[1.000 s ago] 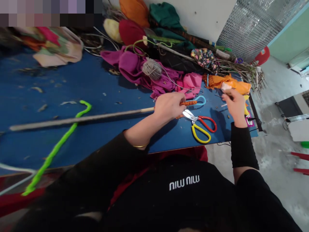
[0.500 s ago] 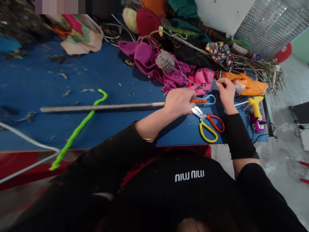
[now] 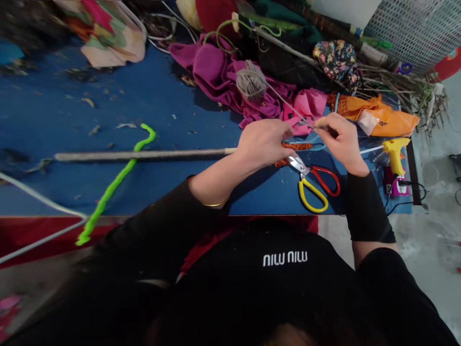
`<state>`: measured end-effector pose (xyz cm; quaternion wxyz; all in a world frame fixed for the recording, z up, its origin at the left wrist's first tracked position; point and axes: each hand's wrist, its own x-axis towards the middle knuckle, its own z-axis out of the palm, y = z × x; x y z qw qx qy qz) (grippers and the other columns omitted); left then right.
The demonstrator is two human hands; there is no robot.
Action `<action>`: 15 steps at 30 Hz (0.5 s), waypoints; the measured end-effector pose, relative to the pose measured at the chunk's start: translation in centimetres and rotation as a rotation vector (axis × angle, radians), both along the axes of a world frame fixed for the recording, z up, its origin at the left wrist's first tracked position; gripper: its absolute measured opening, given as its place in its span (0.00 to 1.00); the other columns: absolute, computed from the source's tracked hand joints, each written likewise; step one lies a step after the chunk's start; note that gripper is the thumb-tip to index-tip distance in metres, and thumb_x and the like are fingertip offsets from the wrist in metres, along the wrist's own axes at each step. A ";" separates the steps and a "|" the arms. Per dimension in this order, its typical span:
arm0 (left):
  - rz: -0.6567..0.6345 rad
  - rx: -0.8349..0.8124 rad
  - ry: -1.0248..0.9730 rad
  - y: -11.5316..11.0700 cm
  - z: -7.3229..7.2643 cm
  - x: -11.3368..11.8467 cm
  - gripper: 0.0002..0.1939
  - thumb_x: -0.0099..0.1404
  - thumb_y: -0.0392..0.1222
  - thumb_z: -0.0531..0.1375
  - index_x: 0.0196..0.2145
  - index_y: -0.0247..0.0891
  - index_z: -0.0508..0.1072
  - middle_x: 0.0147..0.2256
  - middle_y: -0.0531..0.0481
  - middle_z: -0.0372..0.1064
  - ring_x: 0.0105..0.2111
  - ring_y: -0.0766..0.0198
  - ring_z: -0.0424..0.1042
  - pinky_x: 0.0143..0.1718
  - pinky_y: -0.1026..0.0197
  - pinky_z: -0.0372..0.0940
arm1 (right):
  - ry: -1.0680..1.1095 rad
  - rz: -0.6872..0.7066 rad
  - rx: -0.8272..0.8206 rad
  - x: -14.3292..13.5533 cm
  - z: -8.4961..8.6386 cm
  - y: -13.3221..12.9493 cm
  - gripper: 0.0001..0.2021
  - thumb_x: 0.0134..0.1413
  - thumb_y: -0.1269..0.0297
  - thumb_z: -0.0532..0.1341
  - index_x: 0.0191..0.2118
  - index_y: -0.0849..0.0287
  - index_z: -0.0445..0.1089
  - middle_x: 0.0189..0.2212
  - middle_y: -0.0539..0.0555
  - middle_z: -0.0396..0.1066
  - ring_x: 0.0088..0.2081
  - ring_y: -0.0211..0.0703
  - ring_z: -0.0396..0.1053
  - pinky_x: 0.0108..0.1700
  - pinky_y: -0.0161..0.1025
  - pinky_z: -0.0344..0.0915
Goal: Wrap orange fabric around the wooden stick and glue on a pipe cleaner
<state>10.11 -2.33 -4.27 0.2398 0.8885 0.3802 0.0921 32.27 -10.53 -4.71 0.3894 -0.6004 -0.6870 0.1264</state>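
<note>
My left hand (image 3: 262, 144) is closed round the right end of a long grey-wrapped stick (image 3: 162, 154), which lies across a bright green fuzzy strip (image 3: 118, 180). Orange patterned cloth (image 3: 297, 146) and a light blue loop stick out past its fingers. My right hand (image 3: 339, 139) pinches grey yarn (image 3: 288, 104) that runs taut from a grey yarn ball (image 3: 251, 82). Just below the hands lie scissors (image 3: 303, 169) with one red and one yellow handle, their blade tips close to my left hand.
Purple cloth (image 3: 212, 72), pink cloth (image 3: 311, 103) and an orange bag (image 3: 391, 119) lie along the back of the blue table (image 3: 180, 192). A yellow glue gun (image 3: 396, 153) stands at the right edge. Twigs (image 3: 389, 81) are heaped at the back right. A white cable crosses the left front.
The yarn between the ball and my right hand has become straight and taut. My right hand has moved slightly down, with its fingers nearer the stick's end. The view has shifted a little.
</note>
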 end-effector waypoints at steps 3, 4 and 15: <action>0.075 0.050 -0.213 0.2 0.5 -0.6 0.11 0.67 0.45 0.69 0.46 0.39 0.83 0.45 0.47 0.83 0.44 0.54 0.79 0.45 0.57 0.68 | -0.262 -0.005 0.010 -0.7 0.3 -0.5 0.09 0.73 0.62 0.60 0.42 0.53 0.78 0.39 0.53 0.76 0.42 0.44 0.74 0.44 0.42 0.69; 0.096 0.070 -0.297 0.2 0.5 -0.7 0.10 0.71 0.44 0.66 0.46 0.38 0.84 0.44 0.47 0.83 0.42 0.57 0.79 0.44 0.58 0.68 | -0.326 -0.011 0.006 -0.9 0.4 -0.6 0.10 0.74 0.62 0.59 0.43 0.53 0.78 0.41 0.54 0.77 0.42 0.45 0.75 0.43 0.41 0.68; -0.003 -0.012 -0.335 0.0 -1.5 -0.1 0.10 0.68 0.40 0.63 0.40 0.40 0.86 0.37 0.47 0.84 0.36 0.58 0.79 0.40 0.58 0.68 | -0.513 0.000 -0.058 -1.4 0.7 -1.0 0.12 0.75 0.62 0.56 0.48 0.52 0.79 0.42 0.53 0.77 0.41 0.44 0.74 0.38 0.39 0.63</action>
